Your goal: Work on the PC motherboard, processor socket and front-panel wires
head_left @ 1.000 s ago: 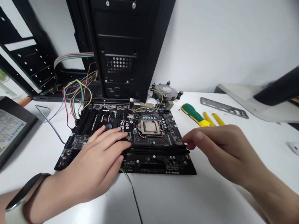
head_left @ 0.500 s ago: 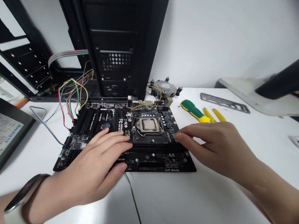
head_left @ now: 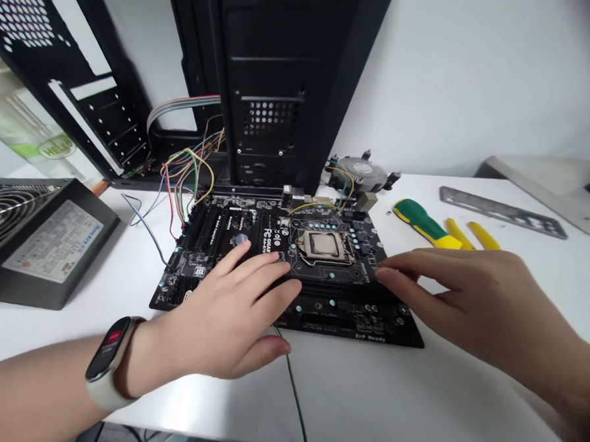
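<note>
A black motherboard [head_left: 340,334] lies on the white table, with a silver processor [head_left: 324,244] seated in its socket. My left hand [head_left: 225,310] rests over the board's front left part, fingers spread and thumb apart, holding nothing. It wears a fitness band [head_left: 109,362]. At the right end of the long black memory slots, my right hand [head_left: 470,311] has thumb and forefinger pinched together. What lies between those fingertips, if anything, is hidden. A thin dark green wire [head_left: 297,399] runs from under my left hand toward the front edge.
Behind the board stands an open black computer case [head_left: 276,57] with coloured wires [head_left: 193,163]. A power supply [head_left: 63,246] sits left. A cooler fan [head_left: 364,169], green-and-yellow screwdriver handle [head_left: 424,224], yellow-handled tool [head_left: 474,233] and metal I/O plate [head_left: 502,211] lie right.
The view has swung left, so everything sits farther right in the picture. My left thumb now stands farther from the fingers. My right hand keeps its pinch at the slot end.
</note>
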`<state>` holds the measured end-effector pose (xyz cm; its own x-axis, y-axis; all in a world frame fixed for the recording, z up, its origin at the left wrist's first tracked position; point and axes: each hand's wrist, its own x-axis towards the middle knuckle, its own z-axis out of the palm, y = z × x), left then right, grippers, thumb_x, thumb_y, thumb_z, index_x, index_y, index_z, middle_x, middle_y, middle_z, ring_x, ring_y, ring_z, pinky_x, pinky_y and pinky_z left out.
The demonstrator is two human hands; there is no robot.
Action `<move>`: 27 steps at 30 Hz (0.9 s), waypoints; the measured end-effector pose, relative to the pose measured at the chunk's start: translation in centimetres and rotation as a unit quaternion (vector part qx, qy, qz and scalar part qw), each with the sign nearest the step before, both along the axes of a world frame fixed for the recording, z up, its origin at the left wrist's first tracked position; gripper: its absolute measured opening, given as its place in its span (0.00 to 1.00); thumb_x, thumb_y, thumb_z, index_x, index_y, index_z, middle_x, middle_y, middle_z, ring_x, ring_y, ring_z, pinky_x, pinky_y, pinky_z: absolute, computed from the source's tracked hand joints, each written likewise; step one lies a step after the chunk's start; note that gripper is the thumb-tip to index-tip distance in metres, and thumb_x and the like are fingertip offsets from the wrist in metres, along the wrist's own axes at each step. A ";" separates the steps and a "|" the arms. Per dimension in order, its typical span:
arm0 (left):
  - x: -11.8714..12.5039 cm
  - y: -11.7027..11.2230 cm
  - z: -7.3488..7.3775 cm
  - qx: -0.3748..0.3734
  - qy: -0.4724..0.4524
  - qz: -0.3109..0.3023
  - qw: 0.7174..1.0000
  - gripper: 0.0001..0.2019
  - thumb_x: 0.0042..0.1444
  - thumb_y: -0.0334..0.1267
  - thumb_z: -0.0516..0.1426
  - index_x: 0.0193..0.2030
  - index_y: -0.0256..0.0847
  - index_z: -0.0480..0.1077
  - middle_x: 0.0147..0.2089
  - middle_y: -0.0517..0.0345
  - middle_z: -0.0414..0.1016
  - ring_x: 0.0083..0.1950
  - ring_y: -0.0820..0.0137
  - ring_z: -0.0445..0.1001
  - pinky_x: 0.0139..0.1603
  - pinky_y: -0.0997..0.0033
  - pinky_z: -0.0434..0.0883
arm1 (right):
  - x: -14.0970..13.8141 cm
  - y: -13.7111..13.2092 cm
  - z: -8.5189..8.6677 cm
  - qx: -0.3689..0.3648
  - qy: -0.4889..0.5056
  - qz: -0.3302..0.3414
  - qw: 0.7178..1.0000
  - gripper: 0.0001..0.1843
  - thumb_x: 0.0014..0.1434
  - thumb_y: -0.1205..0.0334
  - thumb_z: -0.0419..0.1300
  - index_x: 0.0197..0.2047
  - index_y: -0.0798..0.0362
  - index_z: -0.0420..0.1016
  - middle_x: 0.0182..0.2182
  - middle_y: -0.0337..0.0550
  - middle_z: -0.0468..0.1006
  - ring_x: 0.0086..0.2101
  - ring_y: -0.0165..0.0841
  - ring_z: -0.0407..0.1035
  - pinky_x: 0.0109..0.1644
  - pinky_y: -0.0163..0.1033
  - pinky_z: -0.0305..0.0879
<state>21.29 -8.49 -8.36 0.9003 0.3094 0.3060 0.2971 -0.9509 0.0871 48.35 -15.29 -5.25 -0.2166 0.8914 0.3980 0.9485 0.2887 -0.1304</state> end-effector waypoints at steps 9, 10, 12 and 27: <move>0.3 -0.1 0.7 0.015 0.016 -0.006 1.000 0.23 0.62 0.48 0.52 0.56 0.31 0.67 0.56 0.38 0.71 0.61 0.48 0.66 0.63 0.38 0.58 | 0.3 0.4 -0.6 0.041 -0.011 0.014 0.999 0.24 0.66 0.52 0.50 0.23 0.51 0.74 0.18 0.33 0.76 0.12 0.22 0.63 0.17 0.29 0.58; 0.4 -0.2 0.7 0.020 0.016 -0.004 1.000 0.23 0.62 0.48 0.53 0.56 0.32 0.67 0.56 0.38 0.72 0.61 0.48 0.67 0.63 0.39 0.59 | 0.3 0.4 -0.6 0.045 -0.017 0.015 0.999 0.24 0.66 0.52 0.50 0.22 0.51 0.74 0.18 0.33 0.76 0.12 0.22 0.63 0.17 0.29 0.57; 0.5 -0.3 0.6 0.030 0.019 -0.001 0.999 0.23 0.61 0.49 0.54 0.55 0.32 0.68 0.55 0.39 0.72 0.60 0.49 0.67 0.63 0.40 0.59 | 0.3 0.4 -0.7 0.056 -0.034 0.012 0.998 0.26 0.66 0.51 0.49 0.22 0.51 0.75 0.18 0.34 0.76 0.12 0.22 0.62 0.16 0.30 0.57; 0.5 -0.2 0.5 0.020 0.020 0.000 1.000 0.21 0.61 0.48 0.53 0.51 0.32 0.70 0.55 0.37 0.70 0.60 0.51 0.66 0.62 0.44 0.61 | 0.0 0.3 -0.7 0.084 -0.083 0.018 0.993 0.29 0.68 0.48 0.45 0.24 0.52 0.77 0.19 0.38 0.78 0.12 0.24 0.62 0.16 0.32 0.57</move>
